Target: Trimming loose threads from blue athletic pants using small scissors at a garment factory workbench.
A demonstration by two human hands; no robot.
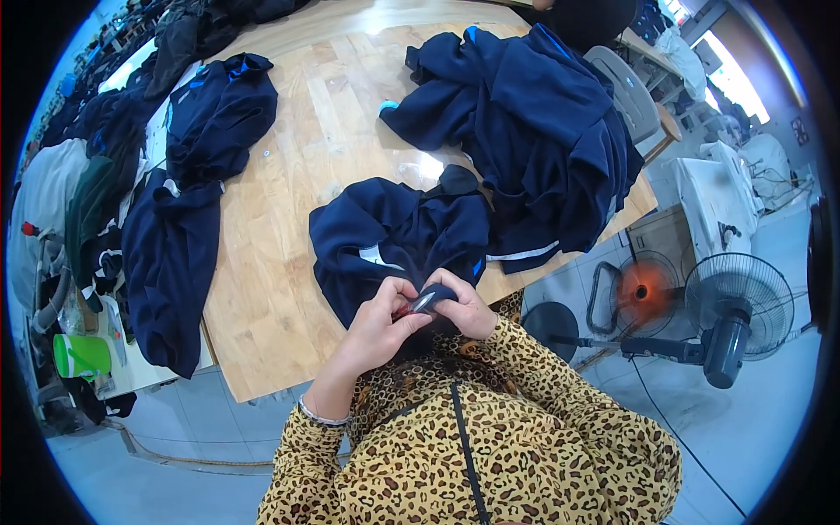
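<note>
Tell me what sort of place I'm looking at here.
Probably a garment workshop. Heaps of dark navy blue fabric garments lie across a broad pale wooden worktable, more clothing is piled along the left edge, and two standing floor fans sit on the grey tiled floor.

wood table, navy garments on it

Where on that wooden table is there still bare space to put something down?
Bare wood runs down the table, between the left garments and the navy garment under the hands. The right side is crowded by the big navy pile.
</note>
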